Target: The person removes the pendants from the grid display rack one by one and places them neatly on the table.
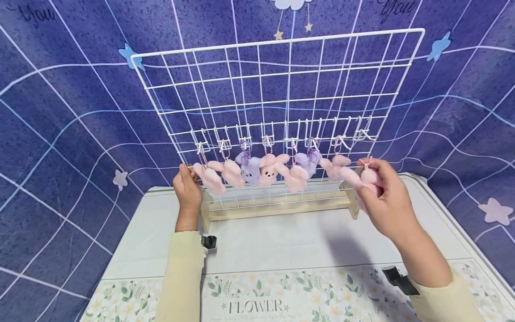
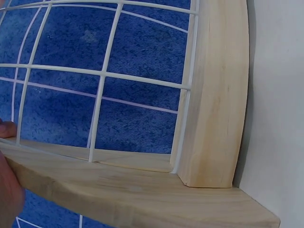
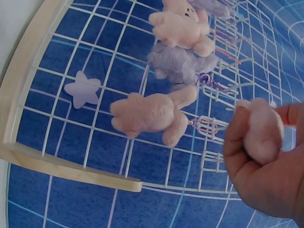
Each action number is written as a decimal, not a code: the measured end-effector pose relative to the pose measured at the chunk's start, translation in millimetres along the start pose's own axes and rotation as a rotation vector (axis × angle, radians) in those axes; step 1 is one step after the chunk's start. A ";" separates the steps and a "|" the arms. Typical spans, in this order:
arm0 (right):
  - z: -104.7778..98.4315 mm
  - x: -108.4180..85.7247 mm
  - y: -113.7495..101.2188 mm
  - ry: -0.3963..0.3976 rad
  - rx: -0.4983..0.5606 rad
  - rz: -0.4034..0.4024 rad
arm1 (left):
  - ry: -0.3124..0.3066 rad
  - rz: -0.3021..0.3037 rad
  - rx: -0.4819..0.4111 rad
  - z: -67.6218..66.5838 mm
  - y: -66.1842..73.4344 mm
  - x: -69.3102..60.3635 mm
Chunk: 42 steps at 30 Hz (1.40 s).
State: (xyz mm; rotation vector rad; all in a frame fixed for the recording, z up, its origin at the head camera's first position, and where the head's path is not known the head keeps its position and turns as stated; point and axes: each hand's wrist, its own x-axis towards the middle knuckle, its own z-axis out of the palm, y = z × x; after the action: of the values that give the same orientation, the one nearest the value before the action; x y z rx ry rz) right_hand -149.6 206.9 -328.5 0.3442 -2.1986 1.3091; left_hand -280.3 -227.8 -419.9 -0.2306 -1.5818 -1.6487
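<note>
Eight plush keychains (image 1: 268, 172) in frame: seven hang in a row, one is in the person's grip. Right hand (image 1: 388, 201) is closed on a pink plush keychain (image 1: 371, 178), thumb on the near side, fingers curled behind. Its pink bead chain (image 1: 365, 162) shows at the top, just below the rightmost wire hook (image 1: 363, 135) and apart from it. That plush is at the row's right end, in front of the white wire grid (image 1: 290, 40); one pink lobe points left toward the next keychain.

Left hand (image 1: 187, 190) is at the grid's lower left, gripping the wooden stand (image 1: 277, 209). Left wrist view: digits on both faces of the board, most of the hand cut off by the frame edge.

Hanging row, left to right: pink, pink, lavender, pink, pink, lavender, pink. Fourth one faces out, dark eyes visible. Each hangs from its own hook, chains looped over. Right wrist view has the last pink one (image 3: 149, 114) hanging next to the held plush, not touching it; lavender one (image 3: 175, 64) just beyond.

Grid stands upright in the stand, crossbar low along the front. All on a white table mat (image 1: 273, 243), floral print plus "FLOWER" lettering near the front. Blue-purple backdrop (image 1: 92, 174) behind, curved line pattern and stars. Pale yellow sleeves (image 1: 183, 273), black strap (image 1: 400, 281) by the right wrist.
</note>
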 end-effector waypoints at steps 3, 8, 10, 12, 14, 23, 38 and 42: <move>-1.4 -3.7 1.7 -0.103 -0.045 -0.017 | -0.004 0.004 0.002 -1.1 -0.7 -0.8; -0.5 -4.7 1.9 -0.234 -0.188 -0.052 | 0.001 0.030 -0.009 -5.2 -5.0 -1.7; 0.6 -4.7 1.8 -0.260 -0.234 -0.062 | 0.001 0.038 -0.018 -6.1 -6.3 -1.6; 1.4 -5.0 2.1 -0.267 -0.259 -0.054 | -0.007 0.042 -0.021 -6.3 -6.8 -1.6; 1.9 -6.1 4.0 -0.268 -0.285 -0.048 | -0.015 0.041 -0.017 -5.8 -6.4 -1.9; 6.6 -10.4 21.6 -0.337 -0.326 -0.143 | -0.002 0.025 -0.012 -3.9 -4.8 -2.0; 11.5 -20.9 46.8 -0.644 -0.415 0.040 | -0.012 0.065 -0.020 -1.1 -4.5 -1.4; 13.8 -28.5 56.8 -0.690 -0.409 -0.024 | -0.011 0.074 -0.017 -1.0 -5.2 -1.0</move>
State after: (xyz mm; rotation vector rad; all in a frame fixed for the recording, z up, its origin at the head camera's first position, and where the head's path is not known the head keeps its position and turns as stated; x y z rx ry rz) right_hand -158.2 221.1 -391.4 0.7371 -2.9383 0.7474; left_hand -282.7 -229.0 -424.7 -0.3038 -1.5493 -1.6064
